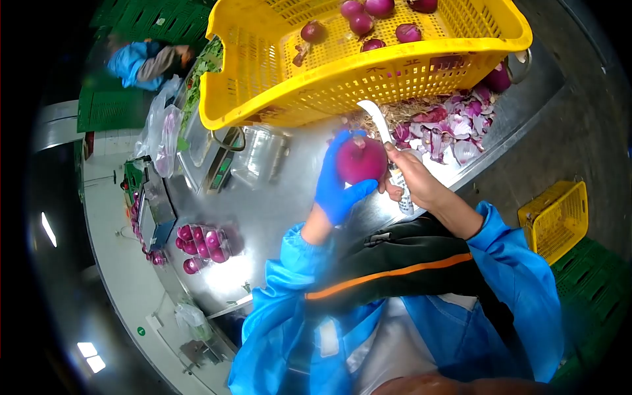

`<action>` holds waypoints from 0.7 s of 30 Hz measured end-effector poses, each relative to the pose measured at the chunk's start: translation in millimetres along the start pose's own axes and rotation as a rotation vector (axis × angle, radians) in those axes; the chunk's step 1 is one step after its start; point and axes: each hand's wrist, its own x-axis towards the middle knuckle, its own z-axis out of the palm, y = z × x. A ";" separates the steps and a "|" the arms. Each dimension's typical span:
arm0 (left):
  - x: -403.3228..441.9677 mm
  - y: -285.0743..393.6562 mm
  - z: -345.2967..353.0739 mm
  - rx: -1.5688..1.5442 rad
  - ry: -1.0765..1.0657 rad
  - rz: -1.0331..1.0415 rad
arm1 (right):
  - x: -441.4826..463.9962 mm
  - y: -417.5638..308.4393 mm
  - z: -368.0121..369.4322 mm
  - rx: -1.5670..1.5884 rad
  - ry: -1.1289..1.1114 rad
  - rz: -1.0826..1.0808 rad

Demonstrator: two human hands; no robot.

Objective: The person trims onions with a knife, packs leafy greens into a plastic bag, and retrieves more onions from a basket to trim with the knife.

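My left hand (339, 187), in a blue glove, is closed around a large red onion (363, 161) above the metal table. My bare right hand (415, 174) grips a small curved knife (377, 120) by its pale, printed handle. The blade points up and away, just beyond the onion's right side. Fingers of the right hand are close to the onion; whether they touch it I cannot tell. Behind the hands lies a heap of onion skins (454, 128) with dry roots. A yellow crate (276, 99) stands tilted above it, with several red onions (408, 33) inside.
Packed red onions (203, 243) sit on the metal table (263, 187) at the left. A scale (220, 164) and plastic bags (168, 131) are near the crate. Another person in a blue sleeve (135, 64) is at the upper left. A second yellow crate (556, 217) stands on the right.
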 end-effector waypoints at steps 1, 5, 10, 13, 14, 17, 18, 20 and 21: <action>-3.5 -0.6 -1.8 -0.006 0.029 -0.054 | 2.5 5.9 -5.1 -0.141 0.050 -0.024; -9.9 -7.3 -11.5 0.099 0.103 -0.098 | -7.4 -11.0 -14.3 -1.052 0.262 -0.574; -12.0 4.4 0.0 0.034 0.048 -0.137 | -19.3 -28.7 -1.0 -1.612 0.200 -0.938; -12.2 5.6 -0.6 0.066 -0.012 -0.171 | -15.1 -35.5 1.2 -1.673 0.191 -0.962; -12.2 4.3 -3.1 0.101 -0.037 -0.172 | -13.4 -34.0 -0.8 -1.661 0.192 -0.980; -13.5 -0.2 -6.0 0.179 -0.056 -0.131 | -9.4 -29.1 -9.0 -1.637 0.179 -1.007; -14.4 3.4 -4.5 0.136 -0.042 -0.157 | -9.0 -29.2 -13.1 -1.637 0.166 -0.999; -14.7 14.9 -1.9 0.121 -0.022 -0.148 | -10.6 -28.2 -25.4 -1.647 0.186 -0.928; -13.8 18.7 -1.9 0.151 -0.019 -0.113 | -12.6 -29.7 -32.6 -1.655 0.220 -0.866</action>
